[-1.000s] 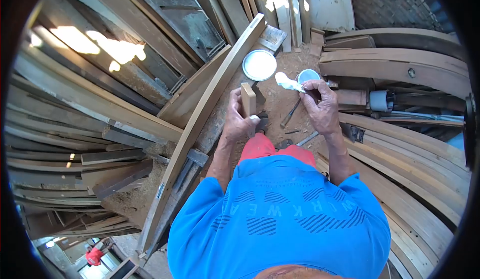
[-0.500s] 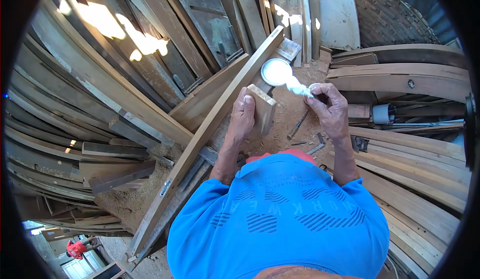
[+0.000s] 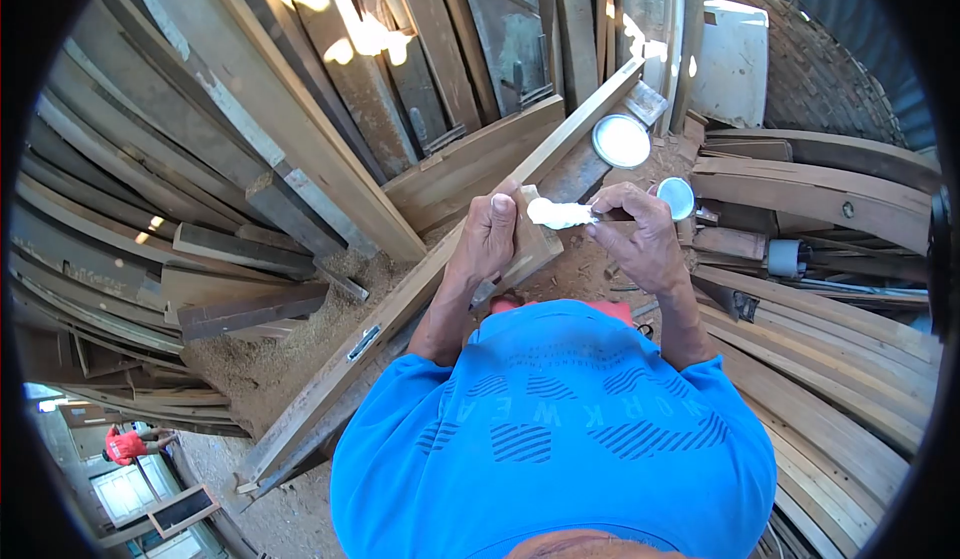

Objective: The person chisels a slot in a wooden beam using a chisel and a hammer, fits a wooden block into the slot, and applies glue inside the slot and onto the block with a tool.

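Observation:
My left hand (image 3: 488,239) is closed around a short wooden block (image 3: 540,249), holding it over the workbench. In my right hand (image 3: 645,239), pinched between thumb and fingers, is a thin stick with a thick white paste-covered end (image 3: 562,214). The pasty end lies at the top end of the block, level with my left thumb. Beyond my hands is a round white container or lid (image 3: 621,142), on a plank. A second round white-topped container (image 3: 676,199) sits just past my right hand.
A long wooden beam (image 3: 400,304) runs diagonally across the bench. Leaning boards (image 3: 350,79) crowd the left and far side; stacked planks (image 3: 830,329) line the right. Sawdust (image 3: 270,359) covers the ground. A person in red (image 3: 125,446) is far off at lower left.
My right hand has brought the white-coated stick left from near the round container to the wooden block's end. The view has shifted, and a second round white container now shows.

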{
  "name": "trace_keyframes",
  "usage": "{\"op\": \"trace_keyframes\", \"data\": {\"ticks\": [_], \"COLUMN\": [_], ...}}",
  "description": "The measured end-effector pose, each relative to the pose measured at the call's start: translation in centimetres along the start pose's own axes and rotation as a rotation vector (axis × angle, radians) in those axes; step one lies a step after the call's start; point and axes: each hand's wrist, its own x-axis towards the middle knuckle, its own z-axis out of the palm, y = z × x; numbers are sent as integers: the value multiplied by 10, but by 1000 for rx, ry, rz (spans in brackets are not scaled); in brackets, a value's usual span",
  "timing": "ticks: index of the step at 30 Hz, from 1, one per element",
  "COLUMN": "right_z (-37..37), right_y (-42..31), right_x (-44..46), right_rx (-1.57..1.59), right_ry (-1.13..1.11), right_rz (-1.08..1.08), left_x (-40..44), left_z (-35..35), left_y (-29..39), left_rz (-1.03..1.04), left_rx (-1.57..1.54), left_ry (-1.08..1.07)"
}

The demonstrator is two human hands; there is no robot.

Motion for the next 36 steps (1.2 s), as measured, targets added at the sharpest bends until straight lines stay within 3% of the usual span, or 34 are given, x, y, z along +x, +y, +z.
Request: {"op": "trace_keyframes", "data": {"ticks": [8,16,20,23,32,36], "right_z": [25,35,32,35,46,34], "right_y": [-16,-25,-36,-37,-33,-42], "right_x": [10,-7,-12,-2,0,-12], "right_rx": [-173,-90,46,-26,-64,-37], "right_ry": [109,-6,-4,121,-15,-123], "right_rz": [-62,-180,-83,-29,-133,-147], "left_x": [-18,-34,-38,-39,-38,-47], "left_z": [-28,-43,-49,-54,-46,-50], "left_y": [11,5,-3,-3,7,0], "left_rz": [52,22,-70,-80,16,-42], "left_rx": [-14,-19,-31,-87,-71,-69], "left_ry": [-17,-4,49,-26,38,51]}}
